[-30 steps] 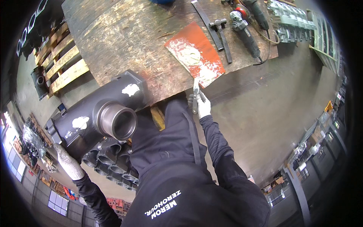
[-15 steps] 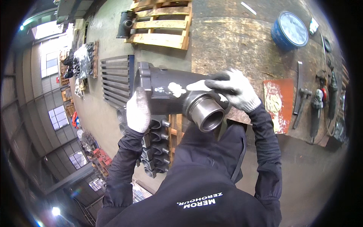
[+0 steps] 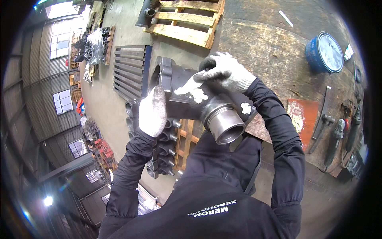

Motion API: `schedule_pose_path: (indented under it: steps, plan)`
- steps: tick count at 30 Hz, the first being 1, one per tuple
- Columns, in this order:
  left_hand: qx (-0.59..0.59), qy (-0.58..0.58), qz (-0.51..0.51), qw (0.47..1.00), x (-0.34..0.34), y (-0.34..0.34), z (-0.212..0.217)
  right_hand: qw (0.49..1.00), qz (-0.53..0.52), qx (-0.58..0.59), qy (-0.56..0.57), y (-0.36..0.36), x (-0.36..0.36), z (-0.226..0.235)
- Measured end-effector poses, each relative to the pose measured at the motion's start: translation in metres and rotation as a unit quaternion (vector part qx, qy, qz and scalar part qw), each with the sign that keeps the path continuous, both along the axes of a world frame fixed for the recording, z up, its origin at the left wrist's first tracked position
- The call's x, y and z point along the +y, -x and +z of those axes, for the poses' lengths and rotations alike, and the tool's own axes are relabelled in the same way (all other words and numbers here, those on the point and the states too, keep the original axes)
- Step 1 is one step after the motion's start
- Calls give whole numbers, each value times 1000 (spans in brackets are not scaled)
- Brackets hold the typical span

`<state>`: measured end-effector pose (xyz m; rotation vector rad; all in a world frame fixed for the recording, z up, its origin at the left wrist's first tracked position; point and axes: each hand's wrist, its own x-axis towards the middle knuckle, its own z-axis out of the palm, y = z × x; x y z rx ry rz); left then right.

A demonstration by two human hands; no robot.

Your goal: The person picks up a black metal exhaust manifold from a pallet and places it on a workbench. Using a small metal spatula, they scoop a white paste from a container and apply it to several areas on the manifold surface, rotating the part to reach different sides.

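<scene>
A black metal pipe casting (image 3: 179, 105) with a flanged left end lies across in front of me. A bare-metal threaded neck (image 3: 226, 126) juts from it toward me. My gloved left hand (image 3: 153, 113) grips the casting at the flanged end, thumb up against its near side. My gloved right hand (image 3: 227, 72) is closed around a white, wedge-shaped spreader (image 3: 189, 85), whose tip touches the top of the casting. White putty (image 3: 198, 95) is smeared beside the spreader, and another white patch (image 3: 246, 107) sits right of the neck. The fingers under the casting are hidden.
A worn bench (image 3: 266, 59) carries a blue tub (image 3: 326, 53), a reddish board with putty (image 3: 304, 119), a hammer (image 3: 322, 119) and a grinder (image 3: 336, 139). A wooden pallet (image 3: 183, 18), a slatted rack (image 3: 129, 71) and more castings (image 3: 161, 155) stand beyond and to the left.
My right hand has moved left and away from me with the spreader, toward the flanged end. My view has shifted, so the bench and tub appear further right.
</scene>
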<state>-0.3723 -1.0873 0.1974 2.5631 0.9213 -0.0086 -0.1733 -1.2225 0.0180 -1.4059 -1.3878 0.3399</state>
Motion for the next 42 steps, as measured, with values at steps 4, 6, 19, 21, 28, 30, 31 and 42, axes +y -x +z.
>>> schedule_pose_path:
  steps: [4, 6, 19, 21, 28, 30, 31, 42]
  plan:
    - [15, -13, 0, 1000, -1, 1, 1, 995, 5, 71, 69, -8, -2, 6]
    - [22, -8, 6, 1000, -1, 0, 2, 969, -12, 197, 149, -8, 5, 13]
    - [6, 1, 10, 1000, -2, -1, 2, 981, 12, 181, 66, -15, -2, 16]
    - [-1, 2, 1, 1000, -2, -1, 2, 975, 46, 217, 8, -12, 4, 15]
    - [-15, 4, -3, 1000, -2, 0, 0, 995, 5, 102, -15, -10, 4, 1]
    - [-20, 8, 3, 1000, -2, 0, -1, 997, -14, 47, -53, -7, 3, -1]
    - [-22, 13, 9, 1000, -2, 0, -1, 995, 6, 100, -10, -7, 2, -1]
    - [-12, -5, 5, 1000, -4, -1, 0, 990, 20, 121, 73, 0, -13, -4]
